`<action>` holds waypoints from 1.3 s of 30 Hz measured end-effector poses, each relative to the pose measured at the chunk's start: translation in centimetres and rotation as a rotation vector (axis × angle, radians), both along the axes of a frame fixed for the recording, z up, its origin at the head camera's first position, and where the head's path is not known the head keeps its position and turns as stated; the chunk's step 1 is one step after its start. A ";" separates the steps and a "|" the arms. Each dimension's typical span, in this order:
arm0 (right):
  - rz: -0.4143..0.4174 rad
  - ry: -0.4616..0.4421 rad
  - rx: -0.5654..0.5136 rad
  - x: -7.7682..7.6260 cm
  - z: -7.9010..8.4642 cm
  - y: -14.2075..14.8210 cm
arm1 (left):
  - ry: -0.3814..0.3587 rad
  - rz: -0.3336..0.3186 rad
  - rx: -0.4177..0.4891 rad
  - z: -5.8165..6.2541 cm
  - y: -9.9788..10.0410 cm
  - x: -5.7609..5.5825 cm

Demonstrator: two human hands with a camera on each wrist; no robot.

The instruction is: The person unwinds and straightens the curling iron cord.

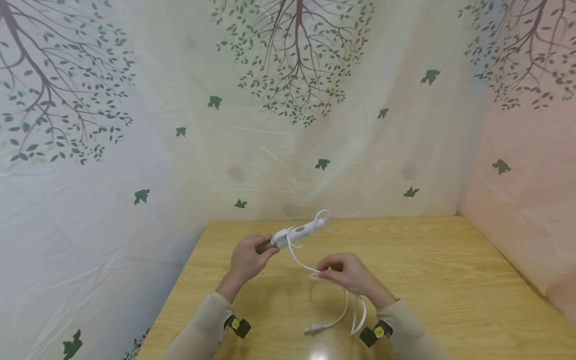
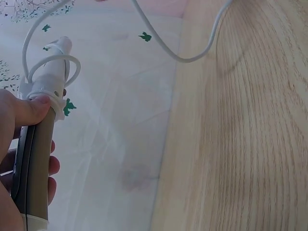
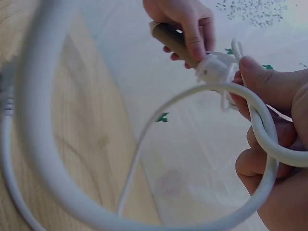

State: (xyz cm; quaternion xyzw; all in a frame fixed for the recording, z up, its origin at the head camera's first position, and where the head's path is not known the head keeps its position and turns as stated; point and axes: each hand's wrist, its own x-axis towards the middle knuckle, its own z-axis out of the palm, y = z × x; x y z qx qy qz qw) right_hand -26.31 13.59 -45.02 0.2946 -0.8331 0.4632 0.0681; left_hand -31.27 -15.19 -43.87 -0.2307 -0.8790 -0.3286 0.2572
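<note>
My left hand [image 1: 247, 257] grips a curling iron [image 1: 306, 231] by its brown and black barrel [image 2: 44, 149], the thumb lying near the white handle. The handle points up and away to the right, above the table. White cord [image 2: 53, 60] loops around the handle in the left wrist view. My right hand [image 1: 350, 274] pinches a stretch of the cord [image 1: 297, 260] between thumb and fingers, right of the iron. In the right wrist view, cord strands [image 3: 262, 120] cross at those fingers. Below the right hand, loose cord hangs down to a plug [image 1: 313, 329].
The wooden table [image 1: 427, 270] spreads beneath both hands. Behind it and along its sides hang pale sheets [image 1: 279, 150] printed with trees and green leaves. A small dark camera [image 1: 238, 326] is strapped to the left wrist, another camera [image 1: 375, 334] to the right.
</note>
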 end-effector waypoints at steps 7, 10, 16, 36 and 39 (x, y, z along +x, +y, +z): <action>-0.058 0.041 -0.053 0.6 1.5 0.9 | -0.007 0.014 -0.033 -0.5 -0.1 0.2; -0.092 0.116 -0.096 0.7 2.3 1.5 | -0.008 0.017 -0.044 -0.7 -0.1 0.3; -0.182 0.198 -0.152 0.7 4.0 2.6 | -0.026 -0.004 -0.062 -0.8 -0.1 0.5; -0.529 0.167 -0.236 -1.4 5.5 6.7 | -0.060 -0.104 -0.101 -0.6 -0.1 1.2; -0.545 0.165 -0.221 -1.8 4.9 7.4 | -0.059 -0.117 -0.096 -0.6 -0.1 1.1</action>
